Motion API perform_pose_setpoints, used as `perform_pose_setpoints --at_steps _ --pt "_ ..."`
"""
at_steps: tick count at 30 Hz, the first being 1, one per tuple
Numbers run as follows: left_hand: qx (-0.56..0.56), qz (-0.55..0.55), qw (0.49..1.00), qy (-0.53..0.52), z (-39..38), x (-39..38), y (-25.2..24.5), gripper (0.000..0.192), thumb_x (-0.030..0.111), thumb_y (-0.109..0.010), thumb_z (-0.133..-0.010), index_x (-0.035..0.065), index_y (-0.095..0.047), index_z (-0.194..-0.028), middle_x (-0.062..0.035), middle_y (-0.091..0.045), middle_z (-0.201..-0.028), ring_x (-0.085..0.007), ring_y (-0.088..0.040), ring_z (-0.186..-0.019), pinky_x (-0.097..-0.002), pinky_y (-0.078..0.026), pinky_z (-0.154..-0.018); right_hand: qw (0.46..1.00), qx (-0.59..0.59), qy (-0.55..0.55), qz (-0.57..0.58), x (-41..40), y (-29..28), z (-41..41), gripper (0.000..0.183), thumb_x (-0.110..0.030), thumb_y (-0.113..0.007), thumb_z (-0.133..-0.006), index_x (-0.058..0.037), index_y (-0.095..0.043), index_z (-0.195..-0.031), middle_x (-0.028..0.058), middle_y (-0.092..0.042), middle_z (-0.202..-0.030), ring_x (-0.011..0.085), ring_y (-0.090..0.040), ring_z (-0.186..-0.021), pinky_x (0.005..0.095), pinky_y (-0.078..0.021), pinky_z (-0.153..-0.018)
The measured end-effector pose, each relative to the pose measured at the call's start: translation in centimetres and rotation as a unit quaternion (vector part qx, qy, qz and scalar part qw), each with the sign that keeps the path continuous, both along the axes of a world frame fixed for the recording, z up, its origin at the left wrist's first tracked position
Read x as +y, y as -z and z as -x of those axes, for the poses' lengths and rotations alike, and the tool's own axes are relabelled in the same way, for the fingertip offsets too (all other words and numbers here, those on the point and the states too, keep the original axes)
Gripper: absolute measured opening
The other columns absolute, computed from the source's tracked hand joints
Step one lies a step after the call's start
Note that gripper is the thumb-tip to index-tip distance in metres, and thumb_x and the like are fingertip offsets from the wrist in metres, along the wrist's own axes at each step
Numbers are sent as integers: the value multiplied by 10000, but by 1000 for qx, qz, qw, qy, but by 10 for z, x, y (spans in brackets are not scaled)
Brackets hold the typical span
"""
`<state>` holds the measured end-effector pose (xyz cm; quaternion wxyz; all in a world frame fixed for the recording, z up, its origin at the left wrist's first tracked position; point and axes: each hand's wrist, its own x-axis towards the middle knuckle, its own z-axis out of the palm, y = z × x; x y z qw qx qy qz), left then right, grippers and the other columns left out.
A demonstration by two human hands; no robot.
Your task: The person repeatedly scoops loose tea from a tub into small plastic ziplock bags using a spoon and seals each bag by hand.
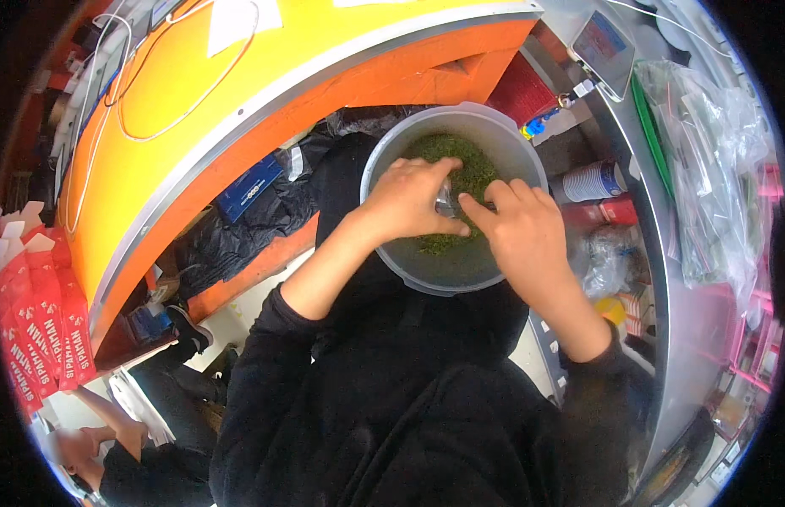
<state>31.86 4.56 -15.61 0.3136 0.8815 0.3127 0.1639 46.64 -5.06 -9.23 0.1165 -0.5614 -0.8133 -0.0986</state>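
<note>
A round translucent plastic tub point(452, 279) rests on my lap, with green shredded plant matter point(452, 149) inside it. My left hand point(408, 199) reaches into the tub, its thumb and fingers curved around a small clear object point(444, 195), perhaps a plastic bag or cup. Opposite it, my right hand point(519, 218) is over the tub with its index finger pointing at that object and the other fingers curled near the plant matter. Whether the right fingers pinch anything cannot be told.
Beyond the tub curves a yellow-topped counter point(164, 82) with white cables. A blue box point(249, 189) lies on black plastic below it. At right are stacked paper cups point(592, 182) and a grey table point(696, 355) bearing clear plastic bags point(715, 158). Another person point(157, 443) is at lower left, beside red packets point(43, 323).
</note>
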Motion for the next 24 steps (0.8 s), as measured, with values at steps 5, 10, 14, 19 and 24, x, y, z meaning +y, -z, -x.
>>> perform_pose_setpoints --at_steps 5,10,14,19,24 --pt "-113 48 992 30 4 0 10 480 185 -721 -632 84 -525 -1058 -56 -595 -871 -281 -597 -811 -369 -434 -767 998 -9 63 5 -5 1 -10 174 -158 -574 -683 -113 -658 -828 32 -513 -687 185 -556 -686 317 -433 -580" --pt "-154 67 986 19 5 -8 21 560 49 -701 -625 81 -473 -1135 -68 -559 -867 -228 -566 -872 -320 -433 -784 997 13 72 31 -12 -3 -17 200 -120 -583 -678 -118 -672 -857 39 -523 -696 201 -567 -687 325 -461 -592" --pt "-192 92 977 -3 7 -7 24 672 -2 -676 -624 78 -402 -1232 -84 -541 -939 -208 -555 -900 -303 -427 -806 993 62 89 40 -16 -11 -31 192 -96 -598 -689 -109 -675 -864 48 -541 -706 221 -569 -688 338 -466 -605" --pt "-361 19 929 -78 17 -11 23 732 -49 -668 -658 23 -310 -1292 -104 -480 -1044 -177 -534 -891 -323 -414 -865 970 146 179 79 -27 -23 -45 149 -83 -617 -717 -81 -677 -853 59 -571 -732 258 -574 -723 369 -463 -642" --pt "-426 103 893 -102 -6 -25 26 698 -55 -649 -690 9 -303 -1294 -103 -469 -1039 -169 -531 -910 -301 -416 -857 968 231 67 71 -8 38 -6 465 -142 -670 -700 -37 -537 -1133 162 -608 -962 330 -581 -920 358 -471 -781"
